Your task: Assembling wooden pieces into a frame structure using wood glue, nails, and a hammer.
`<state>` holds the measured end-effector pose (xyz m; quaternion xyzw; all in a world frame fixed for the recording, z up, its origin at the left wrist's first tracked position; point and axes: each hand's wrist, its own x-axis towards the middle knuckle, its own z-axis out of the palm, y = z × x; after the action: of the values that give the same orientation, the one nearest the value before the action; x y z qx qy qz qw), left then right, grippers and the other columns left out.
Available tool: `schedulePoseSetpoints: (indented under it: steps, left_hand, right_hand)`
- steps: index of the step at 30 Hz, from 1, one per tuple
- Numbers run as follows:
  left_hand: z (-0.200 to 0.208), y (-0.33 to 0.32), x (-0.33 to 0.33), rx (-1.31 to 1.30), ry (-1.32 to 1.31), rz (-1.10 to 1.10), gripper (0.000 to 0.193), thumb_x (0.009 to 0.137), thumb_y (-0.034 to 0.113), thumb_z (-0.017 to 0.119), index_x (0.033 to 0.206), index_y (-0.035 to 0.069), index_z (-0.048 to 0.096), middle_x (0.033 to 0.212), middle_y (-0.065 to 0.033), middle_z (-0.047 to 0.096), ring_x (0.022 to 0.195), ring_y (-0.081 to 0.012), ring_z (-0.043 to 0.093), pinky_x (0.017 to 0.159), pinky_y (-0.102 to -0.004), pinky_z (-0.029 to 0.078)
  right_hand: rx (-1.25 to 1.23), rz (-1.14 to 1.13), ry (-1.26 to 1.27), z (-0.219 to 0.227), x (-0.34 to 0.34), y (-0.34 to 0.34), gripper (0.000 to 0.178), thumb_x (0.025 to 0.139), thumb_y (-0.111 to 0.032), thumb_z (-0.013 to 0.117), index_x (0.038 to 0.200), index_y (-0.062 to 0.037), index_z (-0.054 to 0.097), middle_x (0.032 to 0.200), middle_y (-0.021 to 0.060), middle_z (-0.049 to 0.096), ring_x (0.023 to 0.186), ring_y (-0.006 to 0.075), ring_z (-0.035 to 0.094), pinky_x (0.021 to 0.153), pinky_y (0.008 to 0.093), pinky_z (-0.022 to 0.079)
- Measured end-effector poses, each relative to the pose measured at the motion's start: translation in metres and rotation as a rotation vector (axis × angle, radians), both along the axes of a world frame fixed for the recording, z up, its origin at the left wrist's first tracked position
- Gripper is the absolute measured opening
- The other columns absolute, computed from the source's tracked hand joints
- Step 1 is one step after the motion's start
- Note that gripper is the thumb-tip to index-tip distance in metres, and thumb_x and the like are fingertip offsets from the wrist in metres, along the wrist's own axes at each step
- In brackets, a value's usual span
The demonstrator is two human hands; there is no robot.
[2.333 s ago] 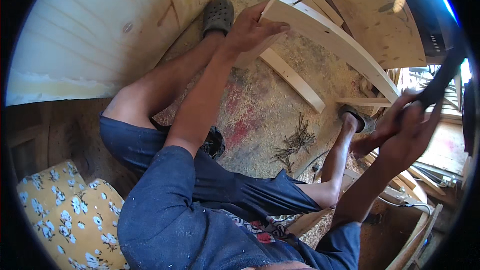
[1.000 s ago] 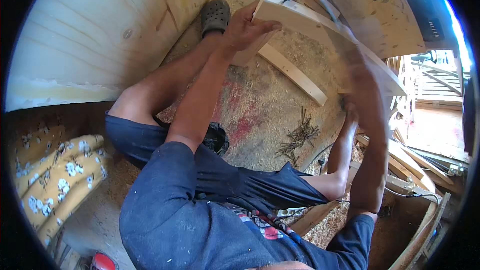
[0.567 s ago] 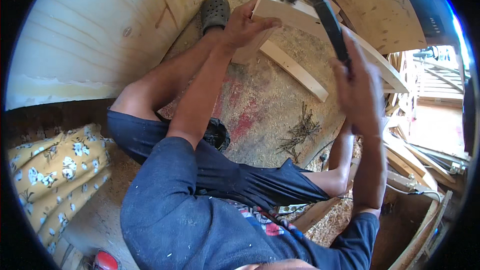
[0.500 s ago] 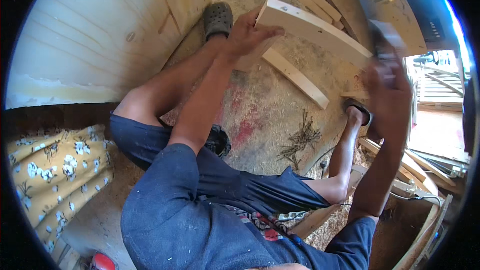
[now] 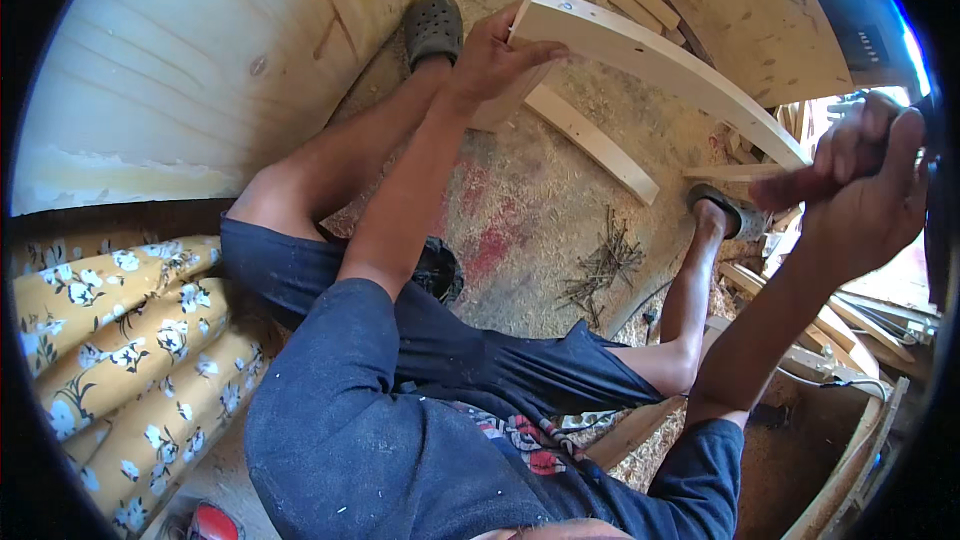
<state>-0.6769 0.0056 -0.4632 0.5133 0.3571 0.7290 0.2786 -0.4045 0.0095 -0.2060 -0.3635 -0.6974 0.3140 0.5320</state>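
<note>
My left hand (image 5: 492, 68) grips the near-left corner of a pale wooden board (image 5: 665, 62), thumb along its face and fingers behind. The board stands on edge and stretches away to the right. At this corner it meets a second pale board (image 5: 512, 102), partly behind my hand. Small fastener marks show on the upper edge near the corner. Raised at the far right, my right hand (image 5: 860, 205) is closed around a hammer by its reddish-brown handle (image 5: 785, 188). The hammer's head cannot be made out against the dark rim.
A heap of loose nails (image 5: 605, 265) lies on the sawdust-strewn floor. Nearby rests a wooden batten (image 5: 595, 145). A large wood panel (image 5: 220, 70) stands at left, above a yellow floral cloth (image 5: 130, 340). Scrap wood (image 5: 840, 335) is piled at right.
My right hand has swung outward to the right with the hammer, away from the board. My left hand keeps its hold on the corner, almost unmoved.
</note>
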Motion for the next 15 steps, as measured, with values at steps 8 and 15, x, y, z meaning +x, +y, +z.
schedulePoseSetpoints:
  steps: [8,15]
  left_hand:
    - [0.013,0.0,-0.018,-0.293,0.102,0.143,0.039,0.087,0.013,0.082,0.121,0.002,0.066,0.108,-0.004,0.073,0.097,-0.0082,0.066,0.085,-0.0276,0.055]
    - [0.01,0.02,-0.039,-0.202,0.087,0.076,0.041,0.085,0.017,0.084,0.12,0.003,0.067,0.103,-0.0039,0.074,0.092,-0.0094,0.067,0.082,-0.029,0.056]
  right_hand:
    - [0.119,0.243,-0.746,-0.076,-0.013,-0.007,0.049,0.097,-0.015,0.063,0.145,-0.0122,0.054,0.069,0.0066,0.056,0.06,0.0158,0.05,0.059,0.0324,0.044]
    - [0.2,0.06,-0.692,-0.143,0.045,0.019,0.04,0.094,-0.015,0.069,0.133,-0.0095,0.065,0.077,0.0074,0.062,0.061,0.0149,0.054,0.06,0.0316,0.047]
